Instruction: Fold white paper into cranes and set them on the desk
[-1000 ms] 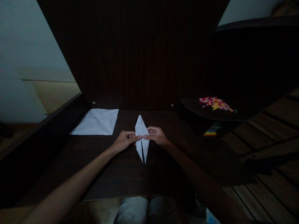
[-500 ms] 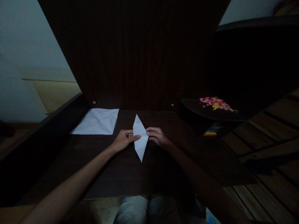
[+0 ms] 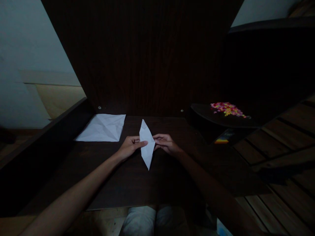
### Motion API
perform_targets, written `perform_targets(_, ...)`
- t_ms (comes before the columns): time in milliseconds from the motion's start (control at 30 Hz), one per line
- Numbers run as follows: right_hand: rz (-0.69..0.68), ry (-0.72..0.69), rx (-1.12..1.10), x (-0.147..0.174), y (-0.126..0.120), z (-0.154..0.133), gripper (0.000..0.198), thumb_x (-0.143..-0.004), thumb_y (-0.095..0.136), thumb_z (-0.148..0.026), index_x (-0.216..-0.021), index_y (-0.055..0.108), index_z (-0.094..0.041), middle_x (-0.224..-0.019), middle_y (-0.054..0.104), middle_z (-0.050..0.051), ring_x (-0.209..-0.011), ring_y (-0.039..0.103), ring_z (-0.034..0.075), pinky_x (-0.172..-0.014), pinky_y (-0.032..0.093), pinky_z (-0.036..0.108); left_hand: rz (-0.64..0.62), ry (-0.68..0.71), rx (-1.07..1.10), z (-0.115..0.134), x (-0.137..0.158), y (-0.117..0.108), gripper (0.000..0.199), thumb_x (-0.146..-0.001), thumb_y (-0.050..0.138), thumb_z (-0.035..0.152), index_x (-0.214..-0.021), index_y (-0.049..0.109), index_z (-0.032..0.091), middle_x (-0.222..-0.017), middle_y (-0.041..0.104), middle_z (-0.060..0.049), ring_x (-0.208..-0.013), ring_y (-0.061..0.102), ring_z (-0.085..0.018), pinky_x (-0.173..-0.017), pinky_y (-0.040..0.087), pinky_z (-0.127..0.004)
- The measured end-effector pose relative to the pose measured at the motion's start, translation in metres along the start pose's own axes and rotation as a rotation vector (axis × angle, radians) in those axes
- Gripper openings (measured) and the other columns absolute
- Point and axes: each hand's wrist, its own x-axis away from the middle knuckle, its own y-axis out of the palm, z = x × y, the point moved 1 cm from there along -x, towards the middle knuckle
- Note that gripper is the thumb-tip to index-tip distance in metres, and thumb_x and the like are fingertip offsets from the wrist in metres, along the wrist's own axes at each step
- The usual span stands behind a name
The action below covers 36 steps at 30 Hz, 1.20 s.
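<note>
- One folded white paper (image 3: 147,152), diamond-like: I am holding it between my hands over the dark tabletop (image 3: 135,193); creased white paper (image 3: 102,127) is lying at ten o'clock.
- One left hand (image 3: 129,146), nine o'clock: clamping it, thumb on its face.
- One right hand (image 3: 168,144), three o'clock: pinching its side corner.
- Handling: I am best keeping the left thumb firm, lining up layer edges before pressing.
- Since a second ago: one six o'clock point is showing, not two; my right thumb is sitting at the edge.

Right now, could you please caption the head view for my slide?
Left hand and right hand hold folded white paper over a dark desk.
</note>
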Motion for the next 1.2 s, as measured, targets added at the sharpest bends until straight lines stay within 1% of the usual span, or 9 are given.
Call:
perform_targets(200,0.011,0.004,0.058,-0.0023,0.0000,0.0027,0.031,-0.063,0.077,-0.028,-0.089,0.065,-0.014,-0.073,0.067,0.003,-0.062,0.063,0.013,-0.054,0.054,0.024,-0.023,0.010,-0.014,0.0009,0.0008,0.0010,0.033,-0.066,0.074,0.033,-0.090,0.070,0.011,-0.081,0.073,-0.007,-0.071,0.066,-0.018,-0.069,0.049,-0.028)
perform_targets(300,0.032,0.009,0.104,-0.0026,0.0016,0.0031,0.031,-0.062,0.078,-0.029,-0.085,0.065,-0.013,-0.072,0.066,0.002,-0.059,0.063,0.012,-0.053,0.052,0.022,-0.037,0.013,-0.031,0.0003,0.0007,0.0013,0.032,-0.067,0.073,0.033,-0.090,0.070,0.010,-0.082,0.073,-0.008,-0.072,0.066,-0.019,-0.070,0.049,-0.029)
perform_targets(467,0.084,-0.016,0.198,-0.0029,0.0049,0.0031,0.026,-0.059,0.079,-0.028,-0.073,0.062,-0.013,-0.060,0.063,-0.001,-0.051,0.060,0.011,-0.049,0.050,0.023,-0.099,0.031,-0.056,-0.0026,-0.0004,0.0025,0.030,-0.069,0.072,0.032,-0.089,0.069,0.010,-0.084,0.072,-0.009,-0.076,0.066,-0.019,-0.074,0.049,-0.030)
perform_targets(567,0.115,-0.035,0.237,-0.0033,0.0056,0.0027,0.026,-0.058,0.079,-0.029,-0.067,0.061,-0.013,-0.055,0.063,-0.001,-0.046,0.058,0.011,-0.046,0.048,0.022,-0.130,0.039,-0.072,-0.0035,-0.0004,0.0032,0.031,-0.073,0.069,0.036,-0.089,0.069,0.010,-0.084,0.072,-0.009,-0.078,0.067,-0.020,-0.076,0.049,-0.032)
perform_targets(733,0.134,-0.024,0.258,-0.0038,0.0062,0.0030,0.028,-0.057,0.079,-0.033,-0.064,0.060,-0.014,-0.051,0.062,-0.001,-0.042,0.057,0.011,-0.043,0.047,0.023,-0.140,0.036,-0.105,-0.0037,0.0004,0.0033,0.033,-0.070,0.071,0.036,-0.092,0.069,0.010,-0.089,0.072,-0.009,-0.080,0.067,-0.021,-0.077,0.050,-0.033)
perform_targets(867,0.134,-0.014,0.273,-0.0046,0.0079,0.0031,0.029,-0.062,0.075,-0.039,-0.064,0.061,-0.013,-0.049,0.062,-0.001,-0.041,0.057,0.011,-0.042,0.046,0.022,-0.169,0.027,-0.106,-0.0028,0.0012,0.0043,0.032,-0.070,0.071,0.032,-0.094,0.069,0.010,-0.088,0.072,-0.009,-0.080,0.067,-0.021,-0.078,0.050,-0.033)
perform_targets(933,0.145,-0.027,0.265,-0.0050,0.0083,0.0025,0.030,-0.064,0.073,-0.040,-0.066,0.060,-0.014,-0.049,0.061,-0.001,-0.040,0.056,0.011,-0.041,0.046,0.023,-0.182,0.018,-0.110,-0.0017,0.0018,0.0049,0.029,-0.070,0.071,0.030,-0.092,0.069,0.010,-0.086,0.072,-0.008,-0.078,0.067,-0.020,-0.077,0.050,-0.031)
perform_targets(1033,0.183,-0.063,0.238,-0.0051,0.0079,0.0009,0.029,-0.064,0.074,-0.039,-0.069,0.059,-0.015,-0.050,0.060,-0.003,-0.040,0.056,0.011,-0.040,0.046,0.023,-0.184,-0.001,-0.128,-0.0001,0.0026,0.0053,0.025,-0.070,0.071,0.028,-0.087,0.070,0.011,-0.082,0.072,-0.006,-0.073,0.066,-0.017,-0.073,0.050,-0.028)
perform_targets(1200,0.150,-0.096,0.259,-0.0040,0.0094,-0.0017,0.025,-0.064,0.074,-0.035,-0.067,0.059,-0.014,-0.051,0.059,-0.003,-0.040,0.055,0.010,-0.040,0.045,0.022,-0.230,-0.020,-0.143,0.0002,0.0029,0.0043,0.020,-0.068,0.072,0.027,-0.080,0.070,0.011,-0.076,0.071,-0.004,-0.068,0.065,-0.016,-0.066,0.050,-0.026)
